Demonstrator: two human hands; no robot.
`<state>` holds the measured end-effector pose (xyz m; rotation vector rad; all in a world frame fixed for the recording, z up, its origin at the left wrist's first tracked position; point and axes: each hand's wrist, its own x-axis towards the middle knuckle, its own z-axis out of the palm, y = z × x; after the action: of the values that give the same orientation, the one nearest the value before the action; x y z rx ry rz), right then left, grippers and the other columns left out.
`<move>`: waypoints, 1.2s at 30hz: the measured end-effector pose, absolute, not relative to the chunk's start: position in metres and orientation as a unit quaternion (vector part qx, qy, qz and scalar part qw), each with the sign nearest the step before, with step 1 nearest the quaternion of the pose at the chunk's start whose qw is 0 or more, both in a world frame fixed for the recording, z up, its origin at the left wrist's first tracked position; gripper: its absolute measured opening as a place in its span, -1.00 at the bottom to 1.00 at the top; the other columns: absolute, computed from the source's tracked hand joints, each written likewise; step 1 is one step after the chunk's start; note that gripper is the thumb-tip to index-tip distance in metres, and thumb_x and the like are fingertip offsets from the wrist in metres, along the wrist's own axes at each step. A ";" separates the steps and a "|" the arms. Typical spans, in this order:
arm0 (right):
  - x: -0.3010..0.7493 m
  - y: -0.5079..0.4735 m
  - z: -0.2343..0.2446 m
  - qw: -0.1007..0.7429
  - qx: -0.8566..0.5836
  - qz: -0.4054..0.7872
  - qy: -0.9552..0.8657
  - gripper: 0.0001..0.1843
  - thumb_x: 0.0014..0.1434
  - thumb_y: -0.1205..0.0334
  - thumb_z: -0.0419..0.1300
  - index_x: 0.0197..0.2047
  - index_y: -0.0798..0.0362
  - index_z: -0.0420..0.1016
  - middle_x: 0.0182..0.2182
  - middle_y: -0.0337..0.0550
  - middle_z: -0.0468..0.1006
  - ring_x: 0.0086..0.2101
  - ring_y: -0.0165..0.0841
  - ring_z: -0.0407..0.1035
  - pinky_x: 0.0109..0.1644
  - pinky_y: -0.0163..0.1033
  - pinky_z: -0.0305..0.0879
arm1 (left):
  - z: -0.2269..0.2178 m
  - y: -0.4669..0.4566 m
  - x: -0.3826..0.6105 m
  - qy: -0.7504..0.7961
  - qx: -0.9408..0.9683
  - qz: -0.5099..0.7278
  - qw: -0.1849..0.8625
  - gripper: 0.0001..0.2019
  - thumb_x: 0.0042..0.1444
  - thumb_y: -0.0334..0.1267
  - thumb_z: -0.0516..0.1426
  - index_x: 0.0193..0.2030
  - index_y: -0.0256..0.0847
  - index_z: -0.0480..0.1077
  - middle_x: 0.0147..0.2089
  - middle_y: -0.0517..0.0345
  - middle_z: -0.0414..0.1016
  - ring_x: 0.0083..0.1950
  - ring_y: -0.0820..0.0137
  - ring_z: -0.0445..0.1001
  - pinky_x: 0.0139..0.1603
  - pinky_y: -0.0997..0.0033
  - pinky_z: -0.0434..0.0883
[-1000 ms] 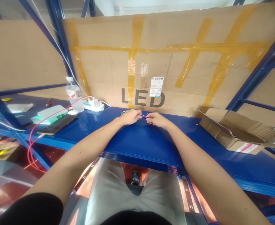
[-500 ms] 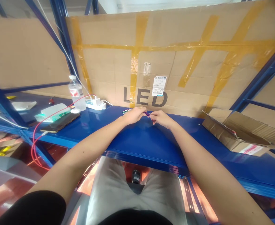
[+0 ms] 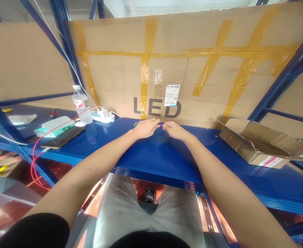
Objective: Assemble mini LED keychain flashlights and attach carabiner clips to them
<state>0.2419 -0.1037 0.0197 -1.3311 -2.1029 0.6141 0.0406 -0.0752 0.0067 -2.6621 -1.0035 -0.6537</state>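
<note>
Both my arms reach forward over the blue metal shelf [image 3: 151, 155]. My left hand [image 3: 146, 127] and my right hand [image 3: 174, 130] meet near the back of the shelf, fingers pinched together. Between them shows a small thin purple piece [image 3: 162, 125], held at both ends. It is too small to name. A few small green and coloured bits [image 3: 137, 123] lie on the shelf just left of my left hand. Behind the hands stands a large taped cardboard sheet [image 3: 192, 69] printed "LED".
At the left on the shelf are a water bottle [image 3: 81, 103], a white power strip [image 3: 103, 115], a white-green box [image 3: 54, 125], a dark phone [image 3: 63, 137] and a red cable [image 3: 41, 148]. An open cardboard box [image 3: 262, 144] lies at the right. Blue rack posts [image 3: 66, 44] frame the shelf.
Both hands have shifted slightly toward the cardboard and drawn closer together, still pinching the purple piece. Nothing else has moved.
</note>
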 end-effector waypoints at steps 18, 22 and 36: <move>0.232 -0.114 0.018 0.219 -0.450 0.043 -0.865 -0.77 0.42 0.27 -0.03 -0.19 0.05 0.45 -0.22 0.03 0.60 -0.29 -0.23 0.39 -0.26 -0.22 0.12 | 0.007 -0.067 0.034 -0.340 -0.815 -0.302 -0.359 -0.56 0.28 0.05 0.03 -0.52 -0.19 0.23 -0.59 0.26 0.15 -0.57 0.49 0.10 -0.48 0.39 0.09; 0.230 -0.112 0.016 0.232 -0.454 0.058 -0.858 -0.77 0.41 0.27 -0.02 -0.21 0.03 0.44 -0.23 0.02 0.60 -0.29 -0.22 0.40 -0.26 -0.22 0.11 | 0.008 -0.068 0.033 -0.330 -0.819 -0.310 -0.352 -0.58 0.25 0.09 0.10 -0.43 -0.23 0.37 -0.60 0.27 0.19 -0.57 0.49 0.15 -0.49 0.41 0.13; 0.239 -0.103 0.013 0.277 -0.449 0.144 -0.837 -0.76 0.36 0.24 0.02 -0.33 0.04 0.41 -0.42 -0.19 0.47 -0.40 -0.35 0.29 -0.31 -0.28 0.15 | -0.001 -0.067 0.039 -0.283 -0.832 -0.347 -0.326 -0.81 0.18 -0.16 0.23 -0.25 -0.28 0.44 -0.33 0.14 0.51 -0.36 0.46 0.46 -0.29 0.39 0.41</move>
<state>0.2389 -0.1028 0.0132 -1.2052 -2.2485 0.3875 0.0389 -0.0671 -0.0007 -3.3502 -1.1405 -1.3985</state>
